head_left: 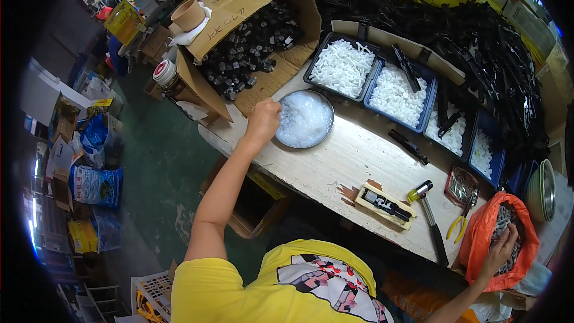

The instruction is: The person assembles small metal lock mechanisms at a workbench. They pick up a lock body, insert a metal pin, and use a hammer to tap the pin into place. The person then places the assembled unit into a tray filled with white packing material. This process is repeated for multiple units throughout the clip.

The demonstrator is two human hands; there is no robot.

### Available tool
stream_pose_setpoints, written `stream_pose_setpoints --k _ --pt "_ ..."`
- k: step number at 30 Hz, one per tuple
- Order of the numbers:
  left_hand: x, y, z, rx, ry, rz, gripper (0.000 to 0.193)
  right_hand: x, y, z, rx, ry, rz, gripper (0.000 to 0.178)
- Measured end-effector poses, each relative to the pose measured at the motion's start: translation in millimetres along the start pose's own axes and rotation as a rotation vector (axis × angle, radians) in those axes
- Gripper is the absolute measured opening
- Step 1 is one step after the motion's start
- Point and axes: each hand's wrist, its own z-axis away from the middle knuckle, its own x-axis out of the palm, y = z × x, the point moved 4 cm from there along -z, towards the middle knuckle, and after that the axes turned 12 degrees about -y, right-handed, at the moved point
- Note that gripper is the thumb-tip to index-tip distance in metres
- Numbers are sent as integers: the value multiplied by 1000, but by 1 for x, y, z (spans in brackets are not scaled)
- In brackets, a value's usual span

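Note:
My left hand is closed at the left rim of a round metal dish. Whitish, translucent grease fills the dish. Whatever the left fingers pinch is hidden from this view. On the right, my right hand reaches into an orange plastic bag, its fingers spread over small grey parts. Between the hands, a cream-coloured fixture block holds a black part with metal pieces. Beside the block lies a hammer with a yellow-tipped head and a black handle.
Yellow-handled pliers and a small red tray of metal bits lie near the bag. Bins of white plastic parts line the table's back, before heaped black strips. A cardboard box of black pieces stands at left.

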Motion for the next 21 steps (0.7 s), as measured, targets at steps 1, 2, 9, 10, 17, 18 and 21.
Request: stream_pose_setpoints --k 1,2,9,10,17,18,21 --pt "3 2 -2 -13 -45 -21 10 3 -14 2 -48 -14 89 30" --pt "5 2 -3 -26 -91 -42 7 5 -22 4 -79 -5 70 31" --pt "-10 -16 1 -106 11 335 11 23 -45 16 -60 -105 -75 28" --pt "-13 -15 3 -162 3 476 12 26 -43 17 -28 -177 -74 27" --pt "15 84 23 -149 -298 1332 10 110 -171 49 -470 -403 -117 20" --pt "20 100 32 -116 -315 1365 10 124 -190 53 -488 -490 -193 20" --pt "34 150 46 7 -431 1407 10 148 -222 63 -642 -498 -332 18"
